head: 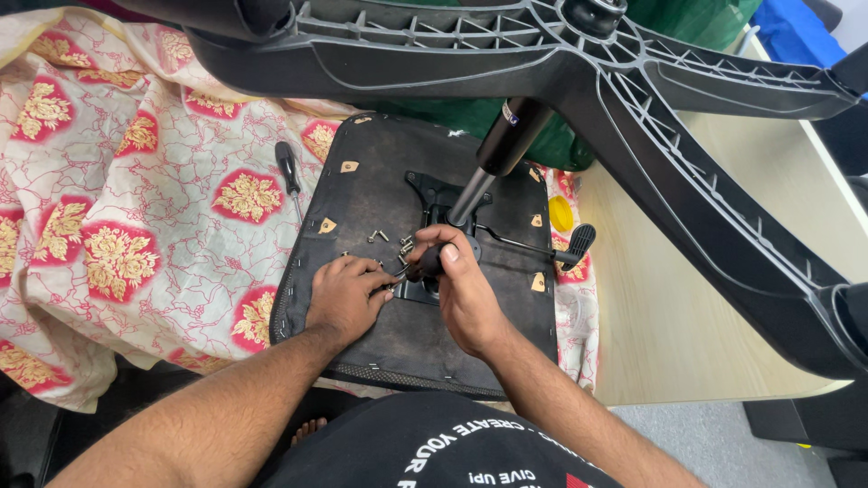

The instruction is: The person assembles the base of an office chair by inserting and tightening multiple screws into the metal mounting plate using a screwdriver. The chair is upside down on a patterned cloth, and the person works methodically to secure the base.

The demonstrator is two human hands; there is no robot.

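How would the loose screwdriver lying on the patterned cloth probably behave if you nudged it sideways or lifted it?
The screwdriver has a rounded black handle and thin straight shaft, so it would probably roll when nudged. It looks rigid and handle-heavy. The soft cloth beneath may slow rolling.

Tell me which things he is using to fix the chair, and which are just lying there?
In use: right hand gripping a screwdriver; left hand at a screw; seat; bracket; loose screws.

Lying about: spare screwdriver, flowered cloth, yellow lid.
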